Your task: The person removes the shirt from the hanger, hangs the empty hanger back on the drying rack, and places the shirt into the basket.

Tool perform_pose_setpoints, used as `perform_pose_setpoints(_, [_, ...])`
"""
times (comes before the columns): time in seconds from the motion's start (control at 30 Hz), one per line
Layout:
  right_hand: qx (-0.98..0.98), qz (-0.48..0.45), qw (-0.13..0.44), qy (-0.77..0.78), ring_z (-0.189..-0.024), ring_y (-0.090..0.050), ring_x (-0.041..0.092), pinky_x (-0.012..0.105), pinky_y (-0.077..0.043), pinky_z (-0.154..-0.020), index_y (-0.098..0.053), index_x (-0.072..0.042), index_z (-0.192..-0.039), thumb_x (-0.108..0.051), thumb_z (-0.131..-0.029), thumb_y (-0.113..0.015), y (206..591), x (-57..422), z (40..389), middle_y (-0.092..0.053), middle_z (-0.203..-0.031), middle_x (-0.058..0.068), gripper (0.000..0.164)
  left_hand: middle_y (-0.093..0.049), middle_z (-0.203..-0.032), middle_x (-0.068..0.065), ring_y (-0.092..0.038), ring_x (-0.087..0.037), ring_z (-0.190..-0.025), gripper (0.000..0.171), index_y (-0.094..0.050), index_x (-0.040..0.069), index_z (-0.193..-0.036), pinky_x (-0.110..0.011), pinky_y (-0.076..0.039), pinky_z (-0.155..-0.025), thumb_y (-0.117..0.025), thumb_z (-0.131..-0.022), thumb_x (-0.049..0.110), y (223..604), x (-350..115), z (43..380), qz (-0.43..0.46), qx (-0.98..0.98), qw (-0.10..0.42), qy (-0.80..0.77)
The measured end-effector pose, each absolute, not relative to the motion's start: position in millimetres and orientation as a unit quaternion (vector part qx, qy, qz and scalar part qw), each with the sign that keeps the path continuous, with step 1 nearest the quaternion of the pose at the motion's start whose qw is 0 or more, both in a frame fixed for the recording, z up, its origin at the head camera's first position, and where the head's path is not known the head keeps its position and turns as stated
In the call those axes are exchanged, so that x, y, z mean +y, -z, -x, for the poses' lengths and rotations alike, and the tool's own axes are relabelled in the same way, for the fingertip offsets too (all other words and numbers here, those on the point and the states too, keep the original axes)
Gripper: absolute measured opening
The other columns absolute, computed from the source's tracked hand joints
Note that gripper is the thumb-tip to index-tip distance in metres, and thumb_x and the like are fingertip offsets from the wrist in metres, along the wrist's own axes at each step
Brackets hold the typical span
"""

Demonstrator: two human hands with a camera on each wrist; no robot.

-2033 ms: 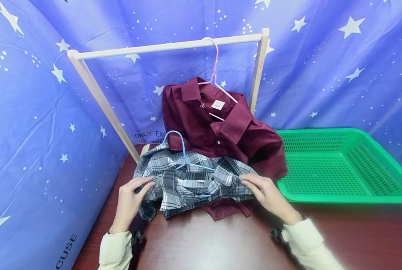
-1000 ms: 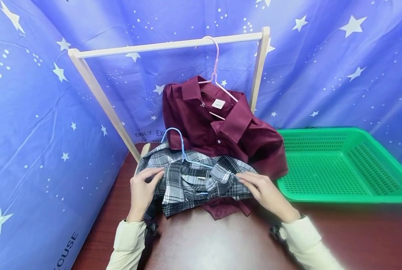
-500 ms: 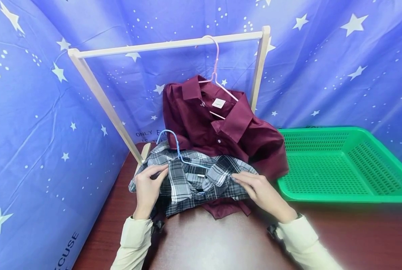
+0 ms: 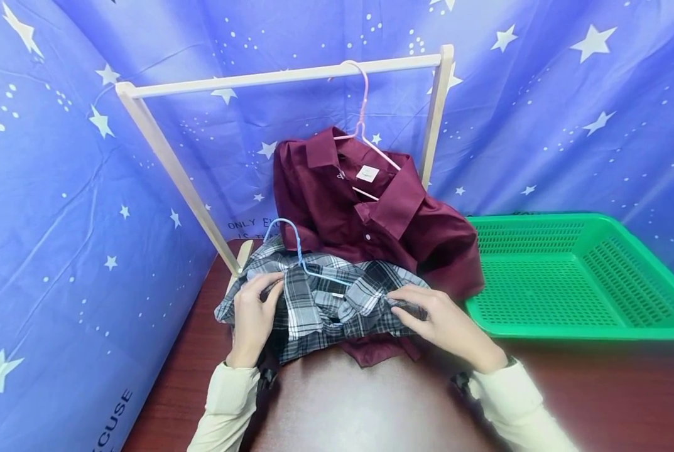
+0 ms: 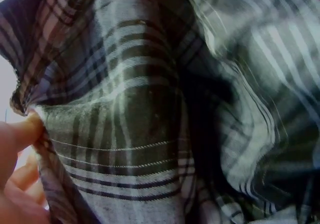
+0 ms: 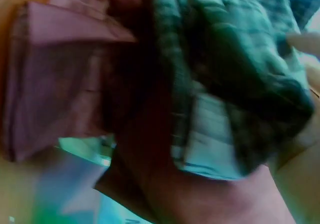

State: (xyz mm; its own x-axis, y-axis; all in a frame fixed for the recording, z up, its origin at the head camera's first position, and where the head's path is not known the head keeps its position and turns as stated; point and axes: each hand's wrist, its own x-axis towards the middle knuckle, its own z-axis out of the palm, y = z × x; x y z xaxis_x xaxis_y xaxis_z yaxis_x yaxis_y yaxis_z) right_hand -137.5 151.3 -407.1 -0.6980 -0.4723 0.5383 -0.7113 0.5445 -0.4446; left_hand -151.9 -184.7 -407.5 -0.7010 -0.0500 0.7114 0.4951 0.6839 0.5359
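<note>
A grey-and-black plaid shirt [image 4: 305, 307] lies bunched before the rack, its collar toward the person. From its neck rises the hook of a light blue hanger [image 4: 299, 248], whose arms run inside the shirt. My left hand [image 4: 254, 317] pinches the cloth just left of the collar; the left wrist view shows the thumb [image 5: 22, 129] at the fabric's edge. My right hand [image 4: 450, 326] holds the shirt right of the collar, finger and thumb on either side of the cloth. Behind, a maroon shirt [image 4: 337, 207] hangs on a pink hanger [image 4: 364, 103].
A wooden rack [image 4: 286, 76] stands on the dark red-brown table [image 4: 337, 414] and carries the pink hanger. To the right sits a green plastic basket [image 4: 540, 333] with a slotted wall. A blue star-patterned curtain [image 4: 48, 207] encloses the back and left.
My left hand has moved right along the plaid shirt toward its collar. The blue hanger's hook has shifted slightly left. Finger and thumb of my right hand have spread a little.
</note>
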Motion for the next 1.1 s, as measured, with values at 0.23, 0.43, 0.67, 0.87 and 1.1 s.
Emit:
perform_pose_setpoints(0.23, [-0.833,-0.351,0.190,-0.383,-0.097,-0.064,0.009,0.018,-0.049,-0.089,-0.069,-0.015,-0.115,-0.012,-0.085,-0.078,386,145,144,-0.068,-0.109,-0.004,0.032,-0.074,-0.095,-0.009,-0.070,-0.026,-0.093,0.013,-0.075,0.006,-0.099,-0.039,-0.050,-0.085,-0.073,-0.086,0.004,408,-187,151,0.133,-0.847,0.361,0.366])
perform_pose_setpoints(0.43, [-0.825,-0.347,0.199,-0.400,-0.105,-0.064,0.010,0.022,-0.049,-0.095,-0.069,-0.016,-0.119,-0.018,-0.089,-0.074,379,121,152,-0.068,-0.115,-0.003,0.030,-0.074,-0.093,-0.010,-0.070,-0.026,-0.091,0.012,-0.075,0.005,-0.098,-0.037,-0.049,-0.083,-0.073,-0.086,0.003,407,-189,151,0.139,-0.842,0.368,0.370])
perform_pose_setpoints(0.67, [-0.837,-0.384,0.180,-0.346,-0.120,-0.059,0.009,0.029,-0.045,-0.103,-0.068,-0.016,-0.126,-0.027,-0.094,-0.068,381,106,156,-0.066,-0.125,-0.008,0.033,-0.074,-0.092,-0.008,-0.070,-0.024,-0.090,0.013,-0.076,0.006,-0.098,-0.034,-0.050,-0.083,-0.074,-0.085,0.002,407,-187,153,0.144,-0.840,0.363,0.376])
perform_pose_setpoints(0.87, [-0.837,-0.400,0.174,-0.330,-0.113,-0.061,0.009,0.031,-0.047,-0.099,-0.071,-0.017,-0.118,-0.024,-0.095,-0.067,384,106,156,-0.069,-0.115,-0.009,0.025,-0.074,-0.093,-0.008,-0.069,-0.025,-0.092,0.012,-0.075,0.006,-0.099,-0.037,-0.050,-0.084,-0.073,-0.087,0.004,406,-185,154,0.150,-0.845,0.354,0.373])
perform_pose_setpoints(1.1, [-0.834,-0.401,0.191,-0.326,-0.104,-0.062,0.004,0.026,-0.048,-0.092,-0.073,-0.021,-0.111,-0.027,-0.093,-0.069,386,107,156,-0.068,-0.107,-0.014,0.019,-0.072,-0.097,-0.010,-0.068,-0.025,-0.095,0.012,-0.073,0.005,-0.101,-0.034,-0.048,-0.085,-0.069,-0.089,0.002,409,-191,154,0.145,-0.834,0.365,0.387])
